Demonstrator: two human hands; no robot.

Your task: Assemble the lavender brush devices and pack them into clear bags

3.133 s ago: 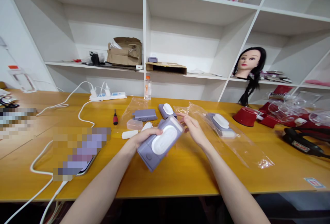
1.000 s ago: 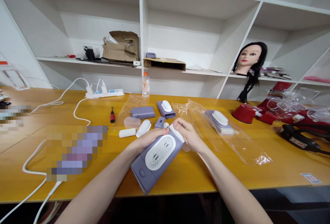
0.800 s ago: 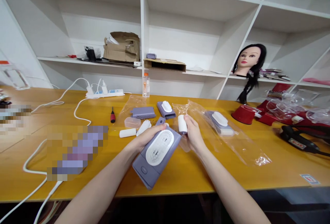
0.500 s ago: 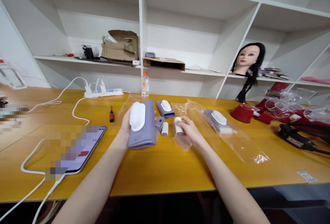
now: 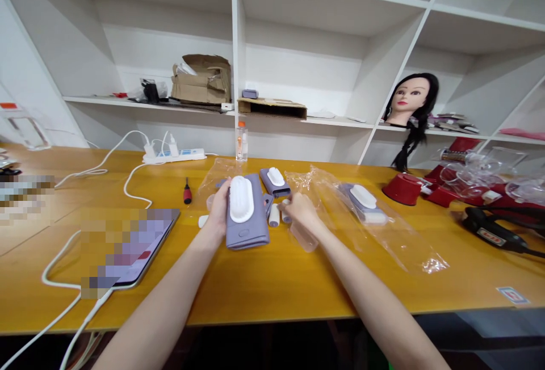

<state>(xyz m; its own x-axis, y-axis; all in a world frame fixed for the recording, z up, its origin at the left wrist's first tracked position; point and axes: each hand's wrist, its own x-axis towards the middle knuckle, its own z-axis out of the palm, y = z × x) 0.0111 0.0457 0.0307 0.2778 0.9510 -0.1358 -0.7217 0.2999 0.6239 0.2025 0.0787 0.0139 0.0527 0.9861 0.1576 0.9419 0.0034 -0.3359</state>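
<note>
Head view: the lavender case (image 5: 247, 228) with its white oval cover (image 5: 241, 200) is gripped upright in your left hand (image 5: 218, 211), over the yellow table (image 5: 272, 285). Your right hand (image 5: 301, 208) pinches a small white cylinder (image 5: 286, 214), partly hidden by your fingertips, and a second white cylinder (image 5: 274, 215) stands just beside it. The cover sits on this case, but these cylinders are loose. Behind, a second lavender case (image 5: 275, 185) also wears its cover; a third lies on a clear plastic bag (image 5: 404, 239). A red-handled screwdriver (image 5: 187, 193) lies untouched to the left.
</note>
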